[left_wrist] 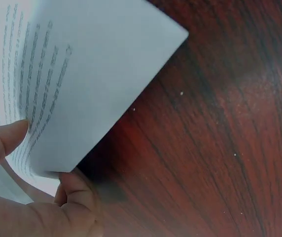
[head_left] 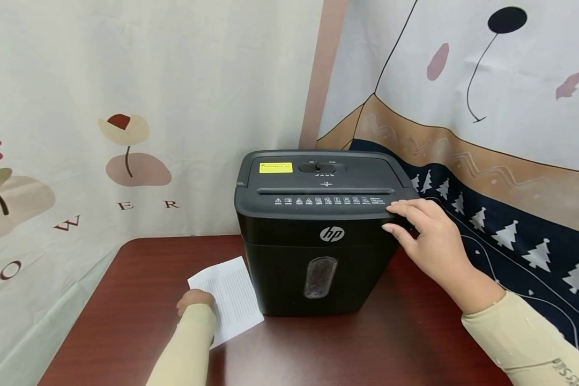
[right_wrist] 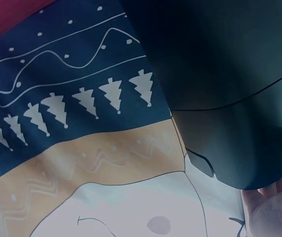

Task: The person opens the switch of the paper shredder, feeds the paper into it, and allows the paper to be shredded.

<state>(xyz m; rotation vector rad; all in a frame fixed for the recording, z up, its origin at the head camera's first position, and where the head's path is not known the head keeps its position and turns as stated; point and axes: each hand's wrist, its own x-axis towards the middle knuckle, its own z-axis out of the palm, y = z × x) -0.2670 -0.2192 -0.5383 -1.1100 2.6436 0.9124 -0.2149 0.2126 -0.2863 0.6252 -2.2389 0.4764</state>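
Observation:
A black HP paper shredder point(head_left: 280, 273) stands upright on the table, its feed slot point(head_left: 325, 191) running across the grey top. To the left of it, my left hand point(head_left: 195, 301) grips a sheet of printed paper point(head_left: 235, 300) by its edge. In the left wrist view the thumb lies on the printed face of the sheet point(left_wrist: 96, 74), which bows near the fingers. My right hand point(head_left: 436, 244) rests its fingertips on the shredder's front right top edge, with the thumb just below. The right wrist view shows only part of that hand point(right_wrist: 274, 212) by the shredder's body.
Both arms come in over the front of the reddish-brown wooden table point(head_left: 173, 257). Behind it hangs a pale patterned curtain point(head_left: 222, 80), and a cloth with white trees on dark blue point(head_left: 506, 234) borders the right side. A slider switch point(head_left: 318, 167) sits on the shredder's top.

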